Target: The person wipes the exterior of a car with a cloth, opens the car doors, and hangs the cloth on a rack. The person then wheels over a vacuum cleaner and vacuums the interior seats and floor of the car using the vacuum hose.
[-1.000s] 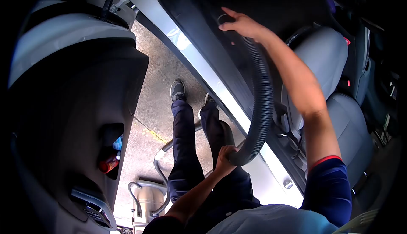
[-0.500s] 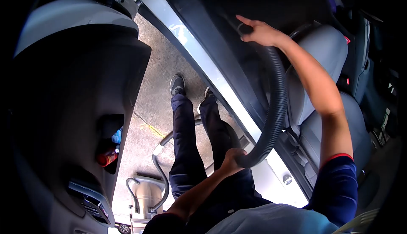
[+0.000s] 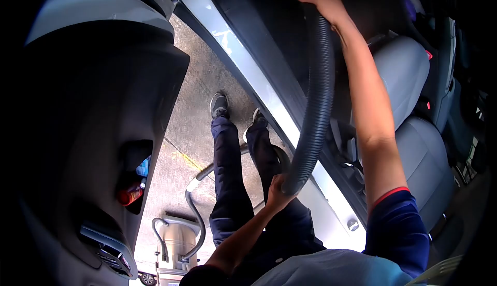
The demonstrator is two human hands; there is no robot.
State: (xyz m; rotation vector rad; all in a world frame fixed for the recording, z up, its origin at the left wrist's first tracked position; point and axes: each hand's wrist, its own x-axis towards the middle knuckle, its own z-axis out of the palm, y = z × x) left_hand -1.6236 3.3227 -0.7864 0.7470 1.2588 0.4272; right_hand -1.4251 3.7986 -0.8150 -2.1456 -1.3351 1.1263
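Observation:
A thick black ribbed vacuum hose [image 3: 317,99] arcs from beside my legs up into the dark footwell of the car. My left hand [image 3: 280,194] is wrapped round its lower bend, in front of my thigh. Far forward in the footwell, my right hand [image 3: 327,5] grips the upper end of the hose, thumb pointing left. Deep shadow hides whatever nozzle sits beyond that hand.
An open car door [image 3: 98,110] stands on the left, with bottles [image 3: 130,195] in its pocket. The white door sill [image 3: 269,97] runs diagonally beside my legs. Grey seats [image 3: 424,156] lie to the right. A vacuum canister [image 3: 177,242] stands on the concrete behind me.
My right hand has reached farther forward into the footwell, drawing the hose straighter. My left hand has shifted slightly left and up, still holding the hose.

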